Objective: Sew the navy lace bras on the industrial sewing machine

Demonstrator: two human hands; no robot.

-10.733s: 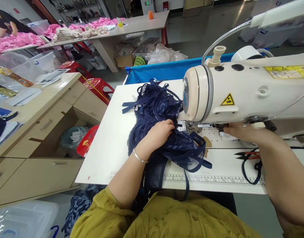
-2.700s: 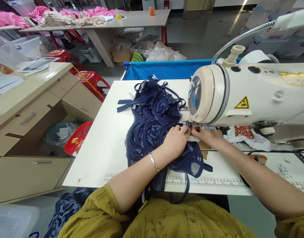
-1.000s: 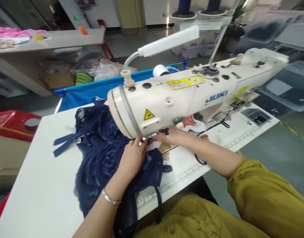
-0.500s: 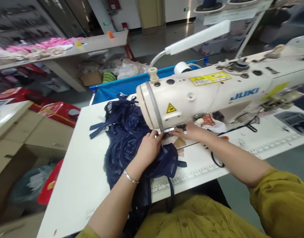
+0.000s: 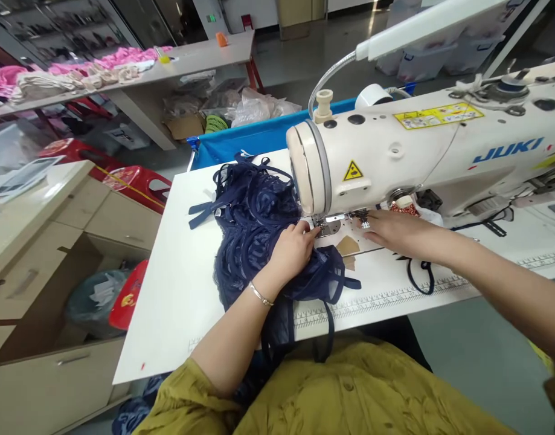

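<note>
A pile of navy mesh and lace bras [image 5: 250,211] with straps lies on the white sewing table, left of the needle area. My left hand [image 5: 293,249] rests on the near bra, its thumb and fingers closed on the fabric beside the metal needle plate [image 5: 330,227]. To the right of the plate is my right hand [image 5: 390,231], fingers stretched out by the small metal guide [image 5: 362,219]; I see nothing held in it. The white sewing machine [image 5: 363,157] stands over both hands. A strap and a sheer panel hang over the table's front edge.
Printed rulers [image 5: 377,301] run along the front edge. A black cord loop [image 5: 421,278] and tan tape pieces [image 5: 348,246] lie near my right hand. Behind is a blue cloth trough [image 5: 259,133]. Drawers [image 5: 37,266] and red stools [image 5: 136,181] stand to the left.
My right hand has moved right, away from the needle. My left hand stays on the bra beside the plate. The view has shifted, putting the machine further right.
</note>
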